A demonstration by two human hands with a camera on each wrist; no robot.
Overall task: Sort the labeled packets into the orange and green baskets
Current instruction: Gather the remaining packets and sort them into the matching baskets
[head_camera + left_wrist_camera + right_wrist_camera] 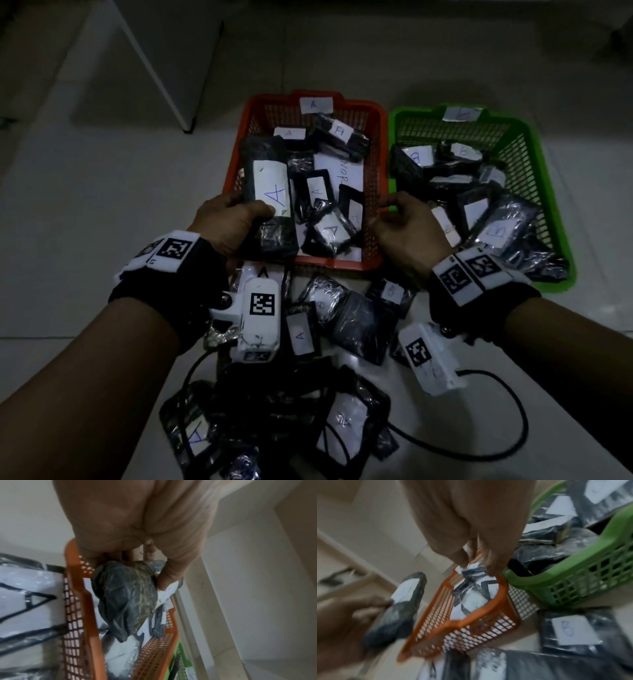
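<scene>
Black packet (267,202) with a white label marked "A" in blue, gripped in the left hand (226,224): thumb across the label's lower edge, fingers curled behind. The packet is held upright over the near-left corner of the orange basket (371,144), its lower end at the basket's near rim. In the left wrist view the same packet (123,596) hangs from the curled fingers above the basket's mesh wall.

Right hand (406,228): over the near-right corner of the orange basket, beside the green basket (544,192); fingers loosely curled, holding nothing. In the right wrist view its fingertips (494,566) are at or just above the orange rim; contact cannot be told.

Baskets: two, side by side and touching, orange on the left, green on the right. A white tag on the orange basket's far rim reads "A"; the tag on the green basket's far rim is blurred. In the orange basket, at least six black packets, the readable labels all "A", over a white sheet with partly legible writing. In the green basket, at least seven packets, three labels reading "B".

Unsorted packets (346,322) lie on the pale floor (85,192) near the person: at least seven, with three legible "A" labels and one "B" (568,628). Each wrist carries a black band with white coded markers and a cabled camera.
</scene>
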